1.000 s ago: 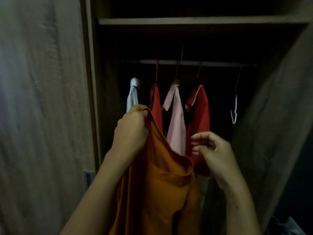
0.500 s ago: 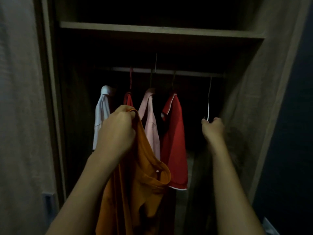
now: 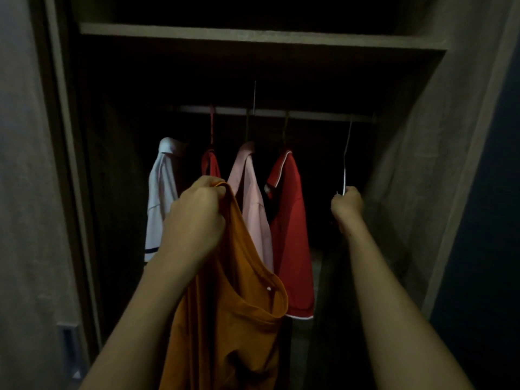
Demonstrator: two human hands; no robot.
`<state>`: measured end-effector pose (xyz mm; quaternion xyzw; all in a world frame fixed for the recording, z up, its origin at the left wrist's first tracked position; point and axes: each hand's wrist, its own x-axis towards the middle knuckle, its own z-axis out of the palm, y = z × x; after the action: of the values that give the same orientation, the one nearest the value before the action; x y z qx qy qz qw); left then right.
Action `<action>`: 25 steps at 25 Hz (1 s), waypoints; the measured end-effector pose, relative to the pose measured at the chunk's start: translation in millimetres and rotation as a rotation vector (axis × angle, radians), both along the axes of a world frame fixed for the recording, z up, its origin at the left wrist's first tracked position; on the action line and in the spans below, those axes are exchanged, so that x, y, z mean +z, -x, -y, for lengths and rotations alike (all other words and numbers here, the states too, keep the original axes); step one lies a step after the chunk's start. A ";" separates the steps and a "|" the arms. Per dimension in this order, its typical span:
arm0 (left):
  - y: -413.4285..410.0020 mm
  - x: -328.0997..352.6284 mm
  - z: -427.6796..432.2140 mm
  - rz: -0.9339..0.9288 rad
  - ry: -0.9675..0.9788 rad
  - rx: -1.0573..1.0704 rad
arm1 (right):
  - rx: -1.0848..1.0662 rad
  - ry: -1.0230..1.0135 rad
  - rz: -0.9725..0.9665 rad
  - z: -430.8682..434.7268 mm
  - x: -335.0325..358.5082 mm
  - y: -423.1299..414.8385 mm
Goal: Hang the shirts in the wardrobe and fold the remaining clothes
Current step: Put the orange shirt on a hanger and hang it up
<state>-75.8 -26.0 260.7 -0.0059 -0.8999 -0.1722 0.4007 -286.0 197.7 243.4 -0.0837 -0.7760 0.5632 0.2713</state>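
L hand [image 3: 197,218]: fingers [image 3: 208,187] clenched round the neckline of the orange shirt [image 3: 233,319], which hangs down in front of the open wardrobe [image 3: 422,164], w/ no hanger in it. R hand [image 3: 346,205]: fingers gripping the bottom of a bare white hanger [image 3: 346,161], hooked at the rail's [image 3: 275,112] right end. Hung on the rail, L to R: white shirt [image 3: 157,198], red garment [image 3: 209,164], pink shirt [image 3: 253,198], red polo [image 3: 292,235]. Shelf [image 3: 253,38] above.

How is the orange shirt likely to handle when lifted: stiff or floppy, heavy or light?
Probably floppy: the orange shirt sags in folds below the left hand, which grips its top edge. Likely light, since one hand holds it up. Its neckline droops open, so it may need spreading for the hanger the right hand grips.
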 end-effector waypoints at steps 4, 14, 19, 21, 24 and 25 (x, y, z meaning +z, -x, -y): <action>4.0 -0.5 -3.6 0.019 -0.013 -0.004 | -0.008 0.010 -0.071 -5.3 -0.5 10.8; 0.7 -12.9 7.3 0.063 -0.017 -0.033 | 0.004 0.011 -0.253 -2.6 -2.8 10.2; -4.7 -18.3 11.6 0.066 -0.010 -0.032 | 0.063 0.028 -0.275 9.8 -9.3 -13.8; -6.6 -17.6 12.3 0.046 -0.013 -0.028 | 0.087 0.084 -0.331 20.1 -22.5 -33.0; -7.2 -19.3 17.8 0.025 -0.029 -0.041 | 0.078 0.179 -0.448 38.6 -56.0 -74.2; -7.6 -20.7 21.0 0.017 -0.033 -0.056 | 0.067 0.186 -0.485 45.5 -72.4 -91.3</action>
<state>-68.2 -47.0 240.0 -0.0229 -0.8998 -0.1980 0.3881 -194.7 152.2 170.9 0.0547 -0.6357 0.6442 0.4217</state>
